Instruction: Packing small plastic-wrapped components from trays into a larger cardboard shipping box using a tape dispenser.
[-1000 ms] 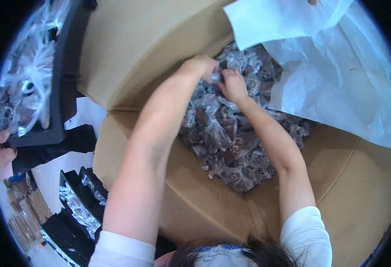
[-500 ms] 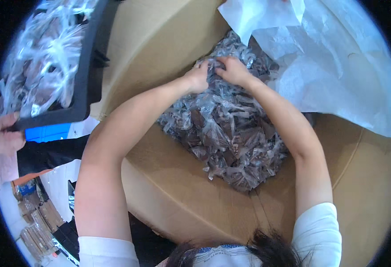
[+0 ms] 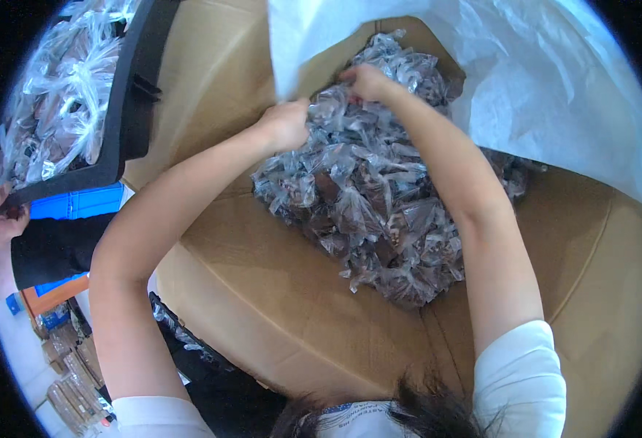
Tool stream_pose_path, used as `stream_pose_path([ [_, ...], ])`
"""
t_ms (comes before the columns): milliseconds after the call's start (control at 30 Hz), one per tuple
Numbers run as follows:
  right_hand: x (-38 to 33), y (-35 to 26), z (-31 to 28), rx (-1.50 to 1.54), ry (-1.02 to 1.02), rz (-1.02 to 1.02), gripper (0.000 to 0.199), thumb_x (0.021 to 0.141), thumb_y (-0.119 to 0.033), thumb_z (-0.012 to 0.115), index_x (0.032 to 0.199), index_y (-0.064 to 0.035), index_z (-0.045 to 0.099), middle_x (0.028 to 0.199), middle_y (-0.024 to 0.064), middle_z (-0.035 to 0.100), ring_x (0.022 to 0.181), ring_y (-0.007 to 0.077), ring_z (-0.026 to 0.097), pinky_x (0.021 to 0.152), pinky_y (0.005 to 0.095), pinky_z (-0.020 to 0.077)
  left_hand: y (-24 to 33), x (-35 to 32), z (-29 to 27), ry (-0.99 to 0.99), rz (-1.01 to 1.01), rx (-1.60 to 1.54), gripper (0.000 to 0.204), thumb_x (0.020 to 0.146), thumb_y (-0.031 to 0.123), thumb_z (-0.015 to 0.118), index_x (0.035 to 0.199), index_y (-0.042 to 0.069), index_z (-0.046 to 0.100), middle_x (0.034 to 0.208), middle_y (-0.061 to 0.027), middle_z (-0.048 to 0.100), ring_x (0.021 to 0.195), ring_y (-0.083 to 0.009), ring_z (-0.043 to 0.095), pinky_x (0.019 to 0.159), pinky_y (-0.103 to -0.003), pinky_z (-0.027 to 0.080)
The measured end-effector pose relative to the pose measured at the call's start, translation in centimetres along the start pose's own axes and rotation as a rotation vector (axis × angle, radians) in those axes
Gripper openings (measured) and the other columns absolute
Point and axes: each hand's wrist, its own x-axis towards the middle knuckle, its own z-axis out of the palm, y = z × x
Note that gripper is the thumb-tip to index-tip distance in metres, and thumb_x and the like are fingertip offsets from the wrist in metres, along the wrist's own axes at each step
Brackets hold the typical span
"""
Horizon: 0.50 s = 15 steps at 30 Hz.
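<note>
A heap of small clear plastic bags with brownish contents (image 3: 357, 197) lies inside a large cardboard box (image 3: 262, 270). My left hand (image 3: 286, 125) is closed at the heap's left edge. The lower corner of a white sheet (image 3: 540, 95) comes down right by its knuckles; what the fingers hold is hidden. Farther back, my right hand (image 3: 368, 82) bends its fingers around bagged material at the top of the heap, thumb and forefinger partly showing.
At the left, another person's hand (image 3: 5, 219) grips a black crate (image 3: 116, 146) filled with similar clear bags (image 3: 62, 109). A blue bin (image 3: 76, 204) shows under it. Several brown packages (image 3: 72, 372) lie at lower left.
My left hand has moved left, away from my right, and closed. My right hand has shifted slightly up and left. The white sheet's corner has swung left toward my left hand.
</note>
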Motion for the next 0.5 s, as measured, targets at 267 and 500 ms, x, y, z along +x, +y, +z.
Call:
stream_pose_path([
  [267, -9.6, -5.1, 1.6, -0.687, 0.237, -0.115, 0.023, 0.077, -0.014, 0.053, 0.095, -0.0045, 0.062, 0.109, 0.0178, 0.052, 0.103, 0.0322, 0.050, 0.088, 0.0452, 0.0391, 1.2, 5.4, 6.0, 0.406, 0.077, 0.023, 0.051, 0.088, 0.025, 0.045, 0.131, 0.002, 0.031, 0.132, -0.0235, 0.033, 0.123, -0.0420, 0.029, 0.102, -0.049, 0.026],
  [500, -14.9, -1.1, -4.7, -0.790, -0.043, 0.227, 0.065, 0.083, -0.054, 0.045, 0.137, -0.0230, 0.028, 0.132, 0.0223, 0.035, 0.124, 0.0390, 0.032, 0.097, 0.0550, 0.0279, 2.8, 4.9, 7.0, 0.368, 0.116, 0.236, 0.055, 0.092, 0.037, 0.033, 0.137, 0.006, 0.026, 0.142, -0.0183, 0.022, 0.133, -0.0372, 0.014, 0.107, -0.046, 0.016],
])
